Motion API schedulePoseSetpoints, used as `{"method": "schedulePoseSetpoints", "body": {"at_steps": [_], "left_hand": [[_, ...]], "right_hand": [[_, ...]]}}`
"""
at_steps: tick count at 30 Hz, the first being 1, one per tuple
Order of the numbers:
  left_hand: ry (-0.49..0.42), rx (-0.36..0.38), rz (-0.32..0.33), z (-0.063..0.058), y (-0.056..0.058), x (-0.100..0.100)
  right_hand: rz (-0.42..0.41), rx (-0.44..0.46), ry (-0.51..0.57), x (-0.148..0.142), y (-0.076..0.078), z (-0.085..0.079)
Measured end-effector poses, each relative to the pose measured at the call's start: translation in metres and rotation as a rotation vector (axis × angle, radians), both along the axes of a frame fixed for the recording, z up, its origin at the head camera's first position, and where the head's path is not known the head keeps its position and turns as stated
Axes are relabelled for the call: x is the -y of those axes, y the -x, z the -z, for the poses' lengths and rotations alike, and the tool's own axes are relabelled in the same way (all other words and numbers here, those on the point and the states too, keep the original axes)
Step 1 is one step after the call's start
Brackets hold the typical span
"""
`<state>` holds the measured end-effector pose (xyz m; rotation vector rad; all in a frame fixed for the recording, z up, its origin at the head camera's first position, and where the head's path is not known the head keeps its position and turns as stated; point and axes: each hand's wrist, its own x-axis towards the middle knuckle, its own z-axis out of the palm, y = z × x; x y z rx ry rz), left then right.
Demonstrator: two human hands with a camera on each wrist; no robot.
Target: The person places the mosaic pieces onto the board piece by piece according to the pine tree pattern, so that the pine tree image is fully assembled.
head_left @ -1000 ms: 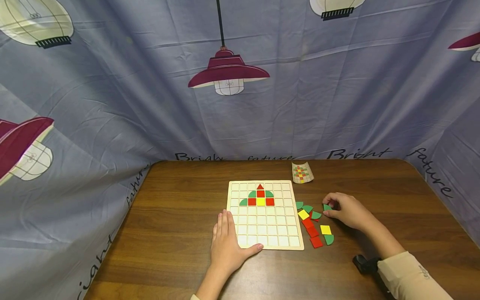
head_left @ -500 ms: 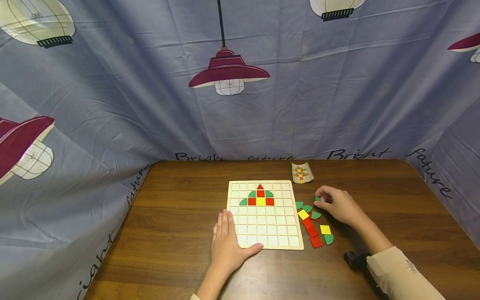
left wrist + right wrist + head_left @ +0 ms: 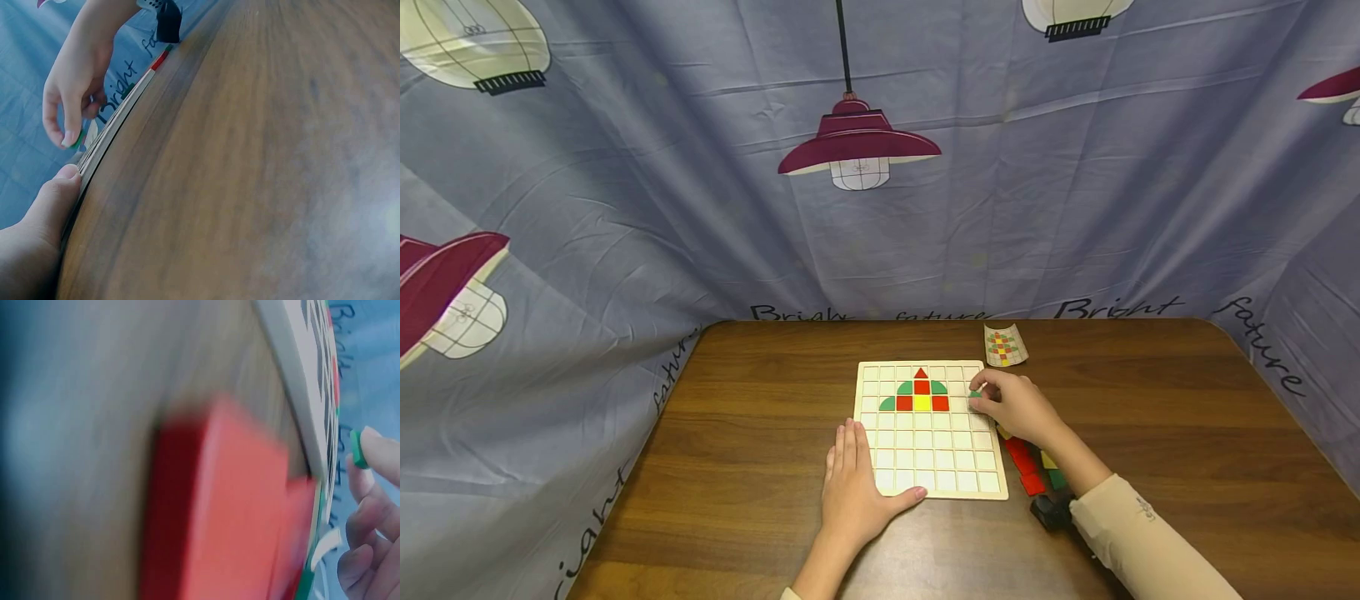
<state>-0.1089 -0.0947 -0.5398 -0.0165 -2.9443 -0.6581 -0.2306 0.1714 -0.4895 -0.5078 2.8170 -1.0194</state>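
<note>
My right hand point(image 3: 1017, 407) pinches a green quarter-circle tile point(image 3: 358, 450) between thumb and forefinger, over the right part of the pale gridded board point(image 3: 925, 458). Flat against the board's left side lie the straight fingers of my left hand point(image 3: 852, 492), its thumb resting on the front edge. On the board's upper half, a red triangle point(image 3: 921, 374) tops red squares, a yellow square point(image 3: 921, 403) and green quarter-circles. Seen low in the left wrist view, the held tile point(image 3: 78, 140) is close over the board.
Loose red square tiles point(image 3: 1021, 458) lie right of the board, with a yellow tile point(image 3: 1047, 460) and a green tile point(image 3: 1057, 478) partly hidden by my right forearm. Behind the board's right corner is a printed pattern card point(image 3: 1005, 346). A patterned curtain point(image 3: 880, 250) borders the wooden table point(image 3: 752, 433).
My right hand has carried the green quarter-circle tile leftward from the loose tiles to above the board's right side. The left hand has stayed in place.
</note>
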Motion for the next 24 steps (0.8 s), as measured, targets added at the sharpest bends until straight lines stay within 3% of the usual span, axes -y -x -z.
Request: {"method": "schedulePoseSetpoints", "body": {"at_steps": [5, 24], "left_hand": [[0.005, -0.008, 0.004, -0.001, 0.000, -0.001], [0.009, -0.013, 0.000, -0.001, 0.000, 0.000]], "right_hand": [[0.004, 0.028, -0.006, 0.014, 0.001, -0.001], [0.010, -0.048, -0.048, 0.030, 0.005, 0.010]]}}
